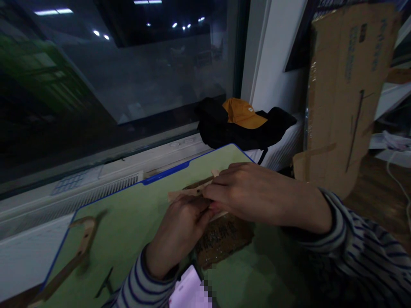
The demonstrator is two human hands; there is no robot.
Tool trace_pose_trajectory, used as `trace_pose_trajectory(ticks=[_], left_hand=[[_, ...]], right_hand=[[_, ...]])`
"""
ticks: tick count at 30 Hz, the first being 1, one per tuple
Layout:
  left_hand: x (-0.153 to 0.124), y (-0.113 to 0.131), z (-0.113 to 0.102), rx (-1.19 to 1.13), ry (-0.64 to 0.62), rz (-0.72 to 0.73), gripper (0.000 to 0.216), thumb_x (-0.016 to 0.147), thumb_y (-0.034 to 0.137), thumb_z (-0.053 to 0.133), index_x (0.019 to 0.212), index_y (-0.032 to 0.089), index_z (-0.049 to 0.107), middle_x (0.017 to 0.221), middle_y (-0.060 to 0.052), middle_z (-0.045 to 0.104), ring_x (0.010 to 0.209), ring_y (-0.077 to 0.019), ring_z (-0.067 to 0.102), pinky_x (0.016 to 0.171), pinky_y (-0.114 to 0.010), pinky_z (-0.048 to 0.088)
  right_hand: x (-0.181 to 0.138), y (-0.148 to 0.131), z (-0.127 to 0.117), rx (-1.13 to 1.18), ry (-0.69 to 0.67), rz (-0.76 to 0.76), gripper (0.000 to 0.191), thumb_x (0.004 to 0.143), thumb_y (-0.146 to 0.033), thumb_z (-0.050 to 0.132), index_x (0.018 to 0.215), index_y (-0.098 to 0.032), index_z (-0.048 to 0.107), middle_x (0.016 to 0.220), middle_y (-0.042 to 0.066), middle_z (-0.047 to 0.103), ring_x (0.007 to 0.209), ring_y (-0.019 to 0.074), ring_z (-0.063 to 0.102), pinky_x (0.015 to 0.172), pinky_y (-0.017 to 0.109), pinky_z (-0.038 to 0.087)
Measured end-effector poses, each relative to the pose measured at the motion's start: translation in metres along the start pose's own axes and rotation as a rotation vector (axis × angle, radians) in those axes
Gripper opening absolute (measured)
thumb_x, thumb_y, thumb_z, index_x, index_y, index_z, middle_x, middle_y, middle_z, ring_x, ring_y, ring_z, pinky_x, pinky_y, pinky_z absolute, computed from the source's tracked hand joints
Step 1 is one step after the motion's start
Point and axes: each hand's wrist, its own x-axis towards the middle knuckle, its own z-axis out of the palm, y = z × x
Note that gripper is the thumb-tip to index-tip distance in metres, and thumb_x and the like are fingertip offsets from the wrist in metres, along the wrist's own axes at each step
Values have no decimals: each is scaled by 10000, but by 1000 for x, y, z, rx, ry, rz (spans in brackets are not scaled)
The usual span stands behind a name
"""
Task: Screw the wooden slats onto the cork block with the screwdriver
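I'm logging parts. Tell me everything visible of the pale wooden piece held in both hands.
The wooden piece is thin, flat and pale, plywood by its look, long and narrow, with a small dark hole or mark. It slants up to the right over the green mat. The left hand pinches it from below; the right hand covers its right end, hiding its full outline.

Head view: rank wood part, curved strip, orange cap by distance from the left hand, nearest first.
1. Wood part: in the left hand grip, mid-mat.
2. Curved strip: lying on the mat's left side.
3. Orange cap: past the mat's far edge, on the black bag.
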Motion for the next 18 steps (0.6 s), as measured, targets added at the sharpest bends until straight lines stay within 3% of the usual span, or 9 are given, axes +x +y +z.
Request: trace_pose_trajectory(ticks=[7,11,18], left_hand=[[-1,2,0,56,98,-8,135,819,216,637,701,179,693,709,-31,723,668,-189,659,629,-291,478],[-2,-1,2,51,96,6,140,825,221,632,710,179,700,732,-40,731,694,-200,664,637,-298,474],[0,0,-1,-56,29,37,202,891,250,552,754,175,680,801,-38,728,756,-189,665,694,-306,464]], right_hand=[[0,-2,-2,-10,9,12,89,895,-219,531,954,-166,571,857,46,676,782,203,627,667,344,405],[0,-4,-3,48,-14,-4,161,889,-201,538,1032,-150,593,947,78,685,897,205,627,742,344,428],[1,-3,-3,41,-40,-21,97,908,-194,503,907,-158,594,950,71,690,906,222,633,748,363,440]])
